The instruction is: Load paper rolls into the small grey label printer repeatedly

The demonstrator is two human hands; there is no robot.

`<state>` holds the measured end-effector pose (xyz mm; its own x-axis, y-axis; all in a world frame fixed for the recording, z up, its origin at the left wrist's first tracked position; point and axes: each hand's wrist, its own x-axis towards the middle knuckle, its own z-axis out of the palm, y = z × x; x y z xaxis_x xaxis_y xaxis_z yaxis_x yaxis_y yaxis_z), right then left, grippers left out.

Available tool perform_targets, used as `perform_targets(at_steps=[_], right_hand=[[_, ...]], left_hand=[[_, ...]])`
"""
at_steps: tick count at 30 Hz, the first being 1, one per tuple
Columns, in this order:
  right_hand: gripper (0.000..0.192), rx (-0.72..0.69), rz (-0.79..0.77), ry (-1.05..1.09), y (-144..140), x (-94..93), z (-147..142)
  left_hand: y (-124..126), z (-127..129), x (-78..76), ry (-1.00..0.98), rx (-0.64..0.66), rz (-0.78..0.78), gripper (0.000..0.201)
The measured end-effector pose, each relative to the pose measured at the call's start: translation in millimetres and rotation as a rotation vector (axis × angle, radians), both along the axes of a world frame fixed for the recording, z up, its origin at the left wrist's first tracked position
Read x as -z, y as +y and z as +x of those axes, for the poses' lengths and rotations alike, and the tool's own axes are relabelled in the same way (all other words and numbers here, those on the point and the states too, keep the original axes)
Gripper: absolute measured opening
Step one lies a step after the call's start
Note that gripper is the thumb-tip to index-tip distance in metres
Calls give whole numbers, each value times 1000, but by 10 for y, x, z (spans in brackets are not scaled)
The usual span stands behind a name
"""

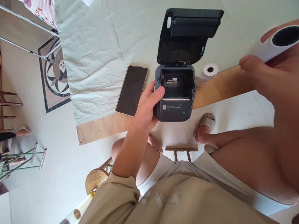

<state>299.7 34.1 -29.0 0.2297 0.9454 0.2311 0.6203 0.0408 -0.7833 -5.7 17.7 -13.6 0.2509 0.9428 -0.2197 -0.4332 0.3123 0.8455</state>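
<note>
A dark grey small printer stands at the table's near edge with its lid swung open and its paper bay empty. My left hand grips the printer's left side, thumb resting on the bay's rim. Close to the camera at the right, my right hand holds up a white paper roll with a dark core.
A phone lies face up left of the printer. A second small paper roll sits right of it. A pale cloth covers most of the wooden table. Below are my knees, a sandalled foot and a stool.
</note>
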Motion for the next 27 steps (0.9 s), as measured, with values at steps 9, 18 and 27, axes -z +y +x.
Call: perform_targets(at_steps=[9, 18, 27], right_hand=[[61, -40, -49, -362, 35, -166, -40], [43, -382, 213, -440, -108, -70, -681], [77, -254, -19, 339, 41, 41, -742]], left_hand=[[11, 0, -19, -15, 20, -17, 30], [-7, -34, -32, 5, 74, -16, 32], [-22, -50, -10, 19, 60, -39, 41]])
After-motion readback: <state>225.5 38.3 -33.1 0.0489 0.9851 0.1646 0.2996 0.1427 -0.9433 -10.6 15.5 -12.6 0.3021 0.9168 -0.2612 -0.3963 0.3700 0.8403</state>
